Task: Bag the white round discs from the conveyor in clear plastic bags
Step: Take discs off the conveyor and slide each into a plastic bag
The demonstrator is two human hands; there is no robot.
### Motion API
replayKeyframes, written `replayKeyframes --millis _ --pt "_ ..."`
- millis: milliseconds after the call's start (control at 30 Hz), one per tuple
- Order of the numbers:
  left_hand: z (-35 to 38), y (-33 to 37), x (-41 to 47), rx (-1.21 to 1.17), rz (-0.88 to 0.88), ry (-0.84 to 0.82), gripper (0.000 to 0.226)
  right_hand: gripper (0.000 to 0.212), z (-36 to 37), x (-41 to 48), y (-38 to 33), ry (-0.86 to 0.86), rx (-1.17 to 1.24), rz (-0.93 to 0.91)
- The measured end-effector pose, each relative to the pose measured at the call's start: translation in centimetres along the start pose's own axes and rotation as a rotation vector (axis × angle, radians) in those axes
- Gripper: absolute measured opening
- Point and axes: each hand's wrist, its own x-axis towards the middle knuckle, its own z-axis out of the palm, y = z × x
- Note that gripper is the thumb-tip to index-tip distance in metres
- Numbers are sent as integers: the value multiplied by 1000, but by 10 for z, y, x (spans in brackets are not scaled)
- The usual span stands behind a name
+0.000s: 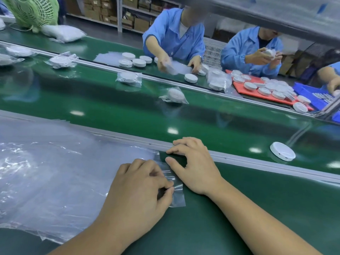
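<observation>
A spread of clear plastic bags (55, 172) lies flat on the green bench at the near left. My left hand (139, 196) pinches the right edge of one clear bag (177, 196) between thumb and fingers. My right hand (193, 166) rests beside it, its fingertips pressing on the bag's upper corner near the metal rail, holding nothing. One bare white round disc (282, 151) lies on the green conveyor belt (128, 111) to the right, well clear of both hands. Bagged discs (174, 96) (129, 78) ride further up the belt.
A metal rail (257, 162) separates my bench from the belt. Across it, two people in blue coats handle discs and bags. Loose discs (136, 60), a red tray (239, 89) of discs and a blue bin (303, 91) sit on their side. A green fan (31, 10) stands far left.
</observation>
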Motion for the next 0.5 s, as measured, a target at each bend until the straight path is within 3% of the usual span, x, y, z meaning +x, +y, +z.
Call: replayKeyframes --millis 500 --pt "-4 1 1 -39 -9 -30 30 9 -1 2 4 73 88 32"
